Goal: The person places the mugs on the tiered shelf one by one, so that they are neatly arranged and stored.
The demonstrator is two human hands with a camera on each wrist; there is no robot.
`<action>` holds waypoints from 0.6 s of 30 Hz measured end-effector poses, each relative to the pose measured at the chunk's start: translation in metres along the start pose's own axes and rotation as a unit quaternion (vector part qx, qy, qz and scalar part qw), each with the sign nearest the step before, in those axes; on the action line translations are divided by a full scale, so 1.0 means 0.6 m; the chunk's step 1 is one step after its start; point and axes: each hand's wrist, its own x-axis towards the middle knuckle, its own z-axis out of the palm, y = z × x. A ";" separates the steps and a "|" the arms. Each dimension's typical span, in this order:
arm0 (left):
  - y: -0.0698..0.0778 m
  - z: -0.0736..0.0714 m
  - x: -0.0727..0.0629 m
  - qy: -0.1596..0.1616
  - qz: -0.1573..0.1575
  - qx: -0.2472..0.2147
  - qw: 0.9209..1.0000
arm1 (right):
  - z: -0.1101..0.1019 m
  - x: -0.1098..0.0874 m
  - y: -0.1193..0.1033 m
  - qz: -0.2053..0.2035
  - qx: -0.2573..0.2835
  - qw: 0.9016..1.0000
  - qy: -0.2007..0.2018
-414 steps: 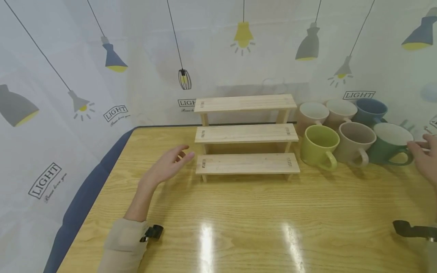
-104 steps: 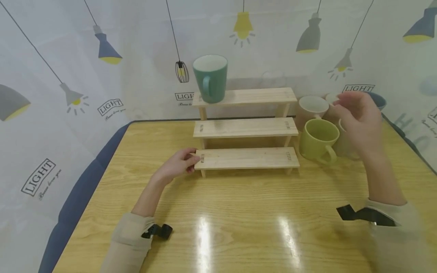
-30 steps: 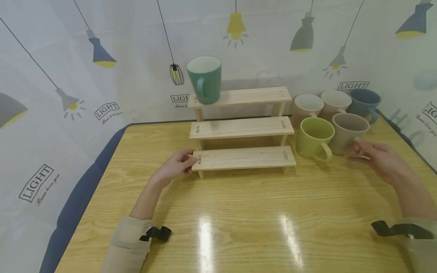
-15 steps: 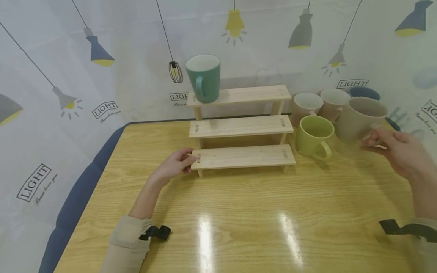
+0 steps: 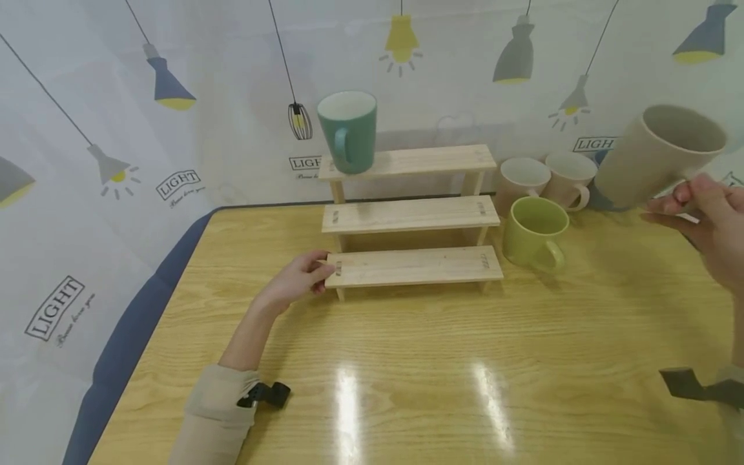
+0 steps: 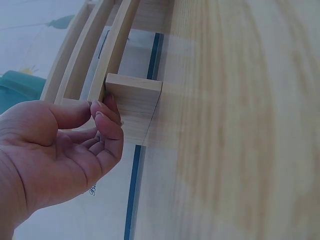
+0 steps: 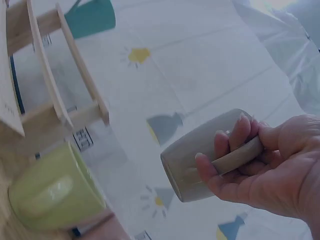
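Observation:
My right hand (image 5: 709, 226) grips a grey-beige mug (image 5: 645, 158) by its handle, raised and tilted above the table at the right. In the right wrist view, fingers curl round that mug's handle (image 7: 240, 156). At the left, my left hand (image 5: 293, 279) pinches the left end of the lowest shelf of a three-tier wooden stand (image 5: 413, 266). The left wrist view shows thumb and fingertips (image 6: 102, 112) closed on that shelf's edge. A teal mug (image 5: 349, 132) stands upright on the left end of the top shelf, its handle facing front.
Right of the stand are a lime-green mug (image 5: 535, 232), a pinkish mug (image 5: 520, 181) and a pale pink mug (image 5: 572, 177). A blue mug (image 5: 604, 197) is mostly hidden behind the held one. A lamp-printed white sheet (image 5: 232, 97) backs the wooden table (image 5: 418, 374).
The teal mug went from the table's right to the top shelf. The right hand then took the grey-beige mug's handle and lifted it up and right. The left hand took hold of the lowest shelf.

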 end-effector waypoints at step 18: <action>-0.004 0.001 0.000 0.001 0.011 0.010 1.000 | 0.186 0.121 0.005 0.116 0.030 0.993 -0.005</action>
